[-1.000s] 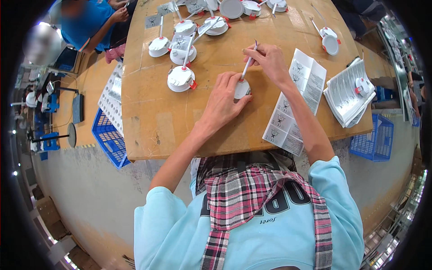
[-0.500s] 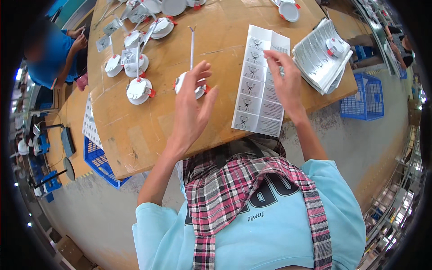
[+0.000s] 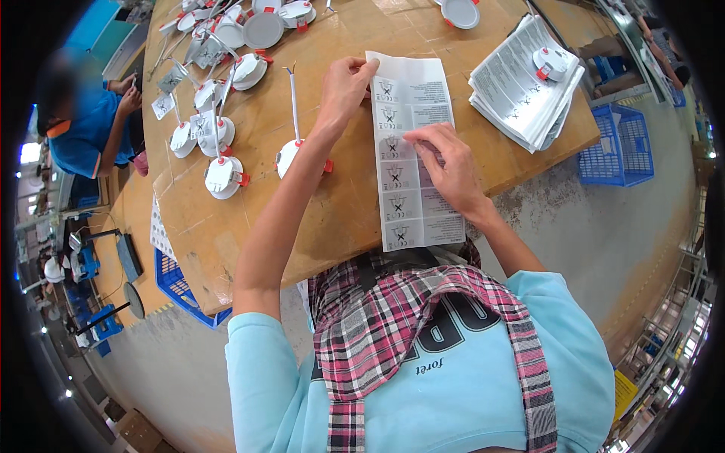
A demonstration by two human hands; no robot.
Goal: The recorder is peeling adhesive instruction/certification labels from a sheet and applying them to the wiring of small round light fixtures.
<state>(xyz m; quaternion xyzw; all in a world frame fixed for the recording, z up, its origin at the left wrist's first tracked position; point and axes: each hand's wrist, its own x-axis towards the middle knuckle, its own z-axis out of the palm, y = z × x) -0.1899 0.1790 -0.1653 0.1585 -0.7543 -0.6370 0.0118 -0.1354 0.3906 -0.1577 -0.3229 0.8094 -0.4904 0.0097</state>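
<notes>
A white sheet of printed labels (image 3: 393, 226) lies lengthwise before me, its near end at the table's front edge. At its far left corner, my left hand (image 3: 347, 94) is closed, pinching the paper between thumb and fingertips. Over the sheet's middle hovers or rests my right hand (image 3: 451, 167), fingers bent and slightly apart; whether the tips touch the paper I cannot tell. A round white downlight (image 3: 285, 157) with red clips and an upright wire stands left of the sheet, partly hidden by my left forearm. Another downlight (image 3: 223, 178) sits farther left.
Several more downlights (image 3: 249, 72), some with labels on their wires, crowd the far left of the wooden table (image 3: 332, 204). A stack of label sheets (image 3: 504, 83) at right has a downlight (image 3: 550, 65) on top. Blue crates (image 3: 615, 147) stand beside the table. A person (image 3: 87, 113) sits at left.
My left hand has moved up and right from beside the downlight to the sheet's far corner. My right hand has slid down and left over the sheet, which has shifted slightly nearer.
</notes>
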